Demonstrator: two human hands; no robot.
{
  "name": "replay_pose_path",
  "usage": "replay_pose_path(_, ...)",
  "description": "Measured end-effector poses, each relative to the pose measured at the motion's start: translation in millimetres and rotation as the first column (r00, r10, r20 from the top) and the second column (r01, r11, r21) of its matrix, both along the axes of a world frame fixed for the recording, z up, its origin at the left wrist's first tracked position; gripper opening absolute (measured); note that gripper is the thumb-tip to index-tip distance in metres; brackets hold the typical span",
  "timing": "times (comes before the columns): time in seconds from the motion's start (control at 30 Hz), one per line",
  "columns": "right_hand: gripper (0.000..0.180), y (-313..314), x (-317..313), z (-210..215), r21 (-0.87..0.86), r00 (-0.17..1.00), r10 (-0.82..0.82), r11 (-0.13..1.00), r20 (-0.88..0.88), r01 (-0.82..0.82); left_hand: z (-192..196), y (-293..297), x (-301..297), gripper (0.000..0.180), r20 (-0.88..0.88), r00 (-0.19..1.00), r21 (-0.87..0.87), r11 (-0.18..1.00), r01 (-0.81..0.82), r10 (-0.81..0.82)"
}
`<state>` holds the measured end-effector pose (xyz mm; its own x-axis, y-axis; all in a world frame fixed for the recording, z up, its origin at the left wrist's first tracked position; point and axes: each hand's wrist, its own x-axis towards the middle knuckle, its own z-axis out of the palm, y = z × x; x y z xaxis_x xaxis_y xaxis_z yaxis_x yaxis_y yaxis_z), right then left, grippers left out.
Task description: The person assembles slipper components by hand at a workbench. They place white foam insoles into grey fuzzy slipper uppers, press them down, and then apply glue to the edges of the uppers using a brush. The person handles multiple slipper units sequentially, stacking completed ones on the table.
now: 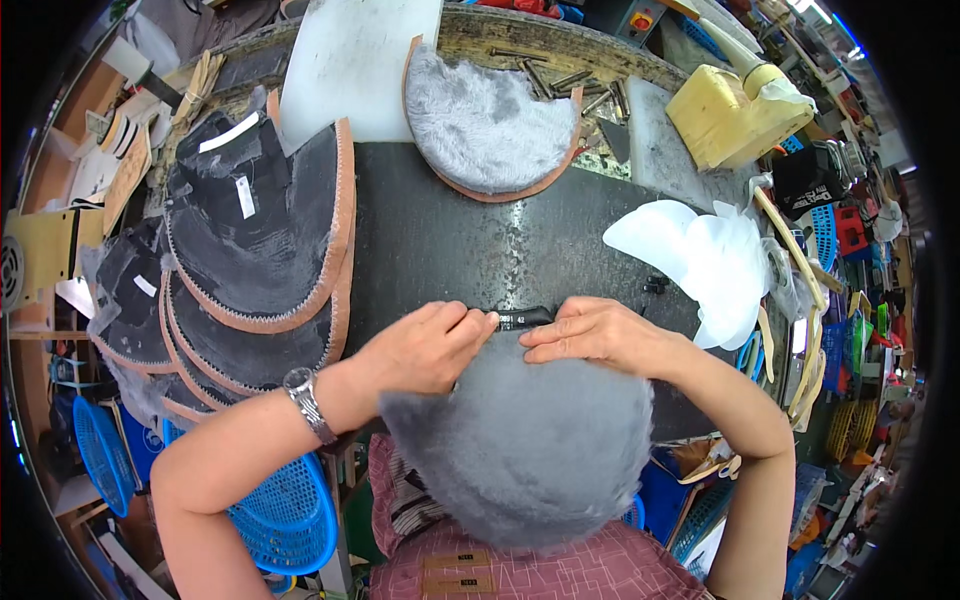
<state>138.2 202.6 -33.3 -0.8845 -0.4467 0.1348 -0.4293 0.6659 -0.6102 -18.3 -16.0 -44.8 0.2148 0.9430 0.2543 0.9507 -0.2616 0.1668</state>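
Observation:
A grey furry piece (520, 450) with a rounded lower edge lies at the near side of the bench, hanging toward my lap. At its upper edge is a small black label strip (524, 318) with light print. My left hand (437, 343) has thumb and fingertips pinched together at the strip's left end. My right hand (600, 335) is at the right end, its fingers closed over the strip and the fur edge. Nearest my left hand is a stack of dark half-round pieces (255, 235) with tan stitched rims, some bearing white tags.
Beyond my hands stretches a dark work board (440, 220). A grey furry half-round piece (490, 125) with a tan rim lies at its far edge, near metal rods (570, 80). White sheet shapes (690, 260) and a yellow container (735, 115) stand right; a blue basket (285, 515) sits below left.

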Motion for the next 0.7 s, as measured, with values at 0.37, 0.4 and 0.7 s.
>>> replay_pose_path(0.37,0.068,-10.3,19.9,24.6,0.385,0.997,0.021,0.922,0.071,-0.047,29.5,32.0,-0.7,0.026,0.303,0.873,-0.362,0.894,-0.266,0.382)
replay_pose_path(0.4,0.071,-11.6,20.3,28.7,0.343,0.996,0.004,0.939,0.086,-0.033,27.0,31.1,6.9,0.027,0.239,0.884,-0.444,0.855,-0.270,0.403)
replay_pose_path(0.7,0.046,-74.2,88.0,34.8,0.380,0.942,-0.287,0.863,-0.177,0.334,10.3,40.1,11.3,0.033,0.036,0.984,-0.030,0.985,-0.172,0.173)
